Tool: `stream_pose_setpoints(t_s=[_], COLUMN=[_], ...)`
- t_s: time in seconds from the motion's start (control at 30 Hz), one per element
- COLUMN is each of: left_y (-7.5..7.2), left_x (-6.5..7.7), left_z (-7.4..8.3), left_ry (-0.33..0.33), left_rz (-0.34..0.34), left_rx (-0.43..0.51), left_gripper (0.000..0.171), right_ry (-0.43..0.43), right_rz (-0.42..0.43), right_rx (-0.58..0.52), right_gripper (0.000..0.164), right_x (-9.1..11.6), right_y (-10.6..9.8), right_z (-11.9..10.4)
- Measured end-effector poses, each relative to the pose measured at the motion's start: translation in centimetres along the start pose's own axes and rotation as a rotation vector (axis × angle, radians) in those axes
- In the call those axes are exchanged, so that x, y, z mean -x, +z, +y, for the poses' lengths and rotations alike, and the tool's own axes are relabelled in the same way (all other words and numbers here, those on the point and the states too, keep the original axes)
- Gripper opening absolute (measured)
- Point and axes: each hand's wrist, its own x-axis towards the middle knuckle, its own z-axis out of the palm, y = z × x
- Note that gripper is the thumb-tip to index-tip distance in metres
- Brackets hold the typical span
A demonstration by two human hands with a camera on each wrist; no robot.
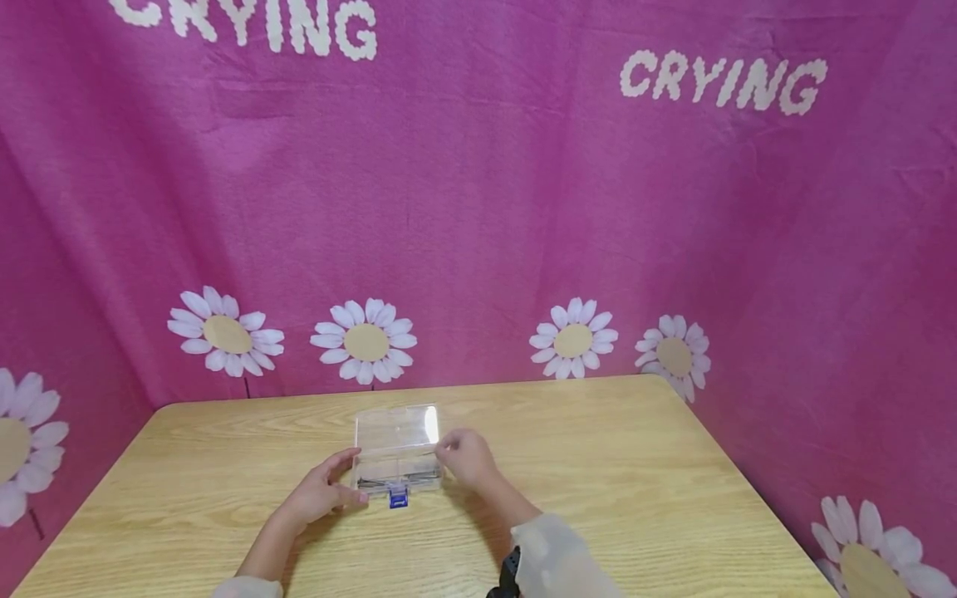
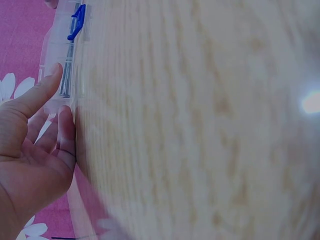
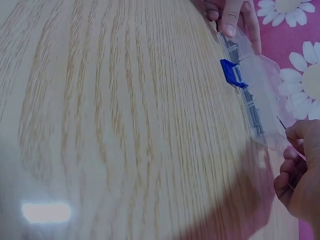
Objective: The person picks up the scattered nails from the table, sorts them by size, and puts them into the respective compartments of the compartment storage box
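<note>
A clear plastic compartment box (image 1: 396, 490) stands on the table with its transparent lid (image 1: 396, 428) raised at the back and a blue latch (image 1: 399, 497) hanging at the front. Long thin metal nails (image 1: 422, 476) lie in its front compartments. My left hand (image 1: 317, 492) holds the box's left end, thumb at the front corner and index finger farther back along the side. Over the right end, my right hand (image 1: 469, 457) pinches a thin dark nail (image 3: 281, 123) between thumb and index finger; its tip pokes out toward the box. The rest is hidden by the fingers.
The light wood table (image 1: 598, 498) runs back to a pink-purple cloth (image 1: 478, 208) printed with daisies and white lettering. The raised lid stands between the hands and the cloth. A black strap device (image 1: 510, 573) sits at the right wrist.
</note>
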Motion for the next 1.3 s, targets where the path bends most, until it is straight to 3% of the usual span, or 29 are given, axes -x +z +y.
stream_pose_setpoints(t_s=[0.37, 0.87, 1.13, 1.23, 1.3], left_y=[0.1, 0.3, 0.1, -0.2, -0.5], left_x=[0.2, -0.2, -0.5, -0.3, -0.1], left_z=[0.2, 0.4, 0.1, 0.2, 0.5], left_ry=[-0.011, -0.032, -0.047, -0.045, -0.038], left_rz=[-0.001, 0.003, 0.001, 0.014, 0.037], left_rx=[-0.006, -0.028, -0.036, -0.048, -0.079], left_gripper=[0.081, 0.082, 0.085, 0.083, 0.080], right_ry=[0.024, -0.060, -0.061, -0.061, -0.156], right_rz=[0.030, 0.035, 0.119, 0.139, 0.115], right_rx=[0.002, -0.001, 0.173, 0.294, 0.482], right_gripper=[0.012, 0.021, 0.027, 0.029, 0.029], right_x=[0.1, 0.1, 0.3, 0.7, 1.0], right_y=[0.7, -1.4, -5.1, -6.8, -7.9], right_z=[-0.3, 1.4, 2.7, 2.7, 2.7])
